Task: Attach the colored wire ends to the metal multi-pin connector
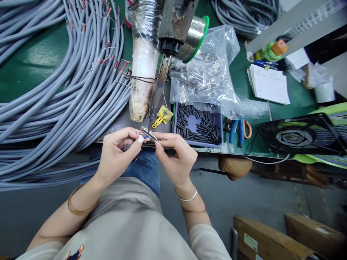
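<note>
My left hand (pixel 118 153) is closed on the stripped end of a grey cable (pixel 127 147), whose red, blue and white wires show at the fingertips. My right hand (pixel 176 155) pinches a small metal connector (pixel 149 135) that meets those wire ends. Both hands are held together just off the front edge of the green bench (pixel 40 57). Right above them stands a soldering iron (pixel 159 85) in its holder, tip pointing down toward the connector.
A big bundle of grey cables (pixel 67 94) covers the bench's left. A blue tray of black sleeves (pixel 199 124), a clear bag of metal parts (pixel 208 76), a solder spool (pixel 196 36), blue and orange pliers (pixel 238 130), a fan (pixel 300 135) and paper notes (pixel 268 85) lie right. Cardboard boxes (pixel 271 240) stand on the floor.
</note>
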The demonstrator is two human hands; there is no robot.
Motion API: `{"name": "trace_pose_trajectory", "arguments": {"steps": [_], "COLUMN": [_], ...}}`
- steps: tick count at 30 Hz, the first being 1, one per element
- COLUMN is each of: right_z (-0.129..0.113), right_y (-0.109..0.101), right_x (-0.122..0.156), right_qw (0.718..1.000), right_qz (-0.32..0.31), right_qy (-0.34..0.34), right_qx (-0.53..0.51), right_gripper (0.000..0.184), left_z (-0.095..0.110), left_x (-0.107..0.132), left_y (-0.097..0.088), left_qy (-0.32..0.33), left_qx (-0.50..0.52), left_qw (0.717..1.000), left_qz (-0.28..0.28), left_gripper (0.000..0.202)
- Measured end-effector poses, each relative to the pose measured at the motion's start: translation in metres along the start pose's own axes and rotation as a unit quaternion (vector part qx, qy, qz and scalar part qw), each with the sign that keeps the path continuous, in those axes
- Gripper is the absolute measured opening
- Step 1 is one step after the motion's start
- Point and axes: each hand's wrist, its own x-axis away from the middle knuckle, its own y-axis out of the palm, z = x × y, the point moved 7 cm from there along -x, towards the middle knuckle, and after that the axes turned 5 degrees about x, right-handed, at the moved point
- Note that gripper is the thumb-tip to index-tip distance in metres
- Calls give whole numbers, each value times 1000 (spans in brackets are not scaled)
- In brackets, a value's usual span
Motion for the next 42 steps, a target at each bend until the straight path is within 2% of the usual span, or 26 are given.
{"name": "trace_pose_trajectory", "arguments": {"steps": [5,9,13,18,23,30,36,42], "right_z": [-7,-5,2,2,6,0,-2,-5], "right_y": [0,-1,-1,-2,-5,-4,-4,-3], "right_x": [1,0,-2,-2,-2,2,3,3], "right_qw": [998,999,1000,1000,998,1000,999,998], "right_qz": [10,9,-5,-4,-4,16,24,29], "right_qy": [-34,-29,3,13,30,-9,-29,-42], "right_qx": [45,32,-12,-28,-52,-2,13,35], "right_gripper": [20,20,20,20,20,21,22,22], "left_z": [4,6,3,0,-4,1,2,1], "left_x": [0,-1,-2,0,2,6,5,5], "left_y": [4,4,4,0,2,1,3,2], "left_qy": [28,38,15,2,-34,8,18,31], "left_qx": [-33,-29,4,28,49,17,-3,-16], "left_qw": [999,999,999,999,996,1000,1000,999], "left_qz": [6,-1,-30,-24,-64,-5,-13,9], "left_gripper": [10,10,13,13,15,11,10,11]}}
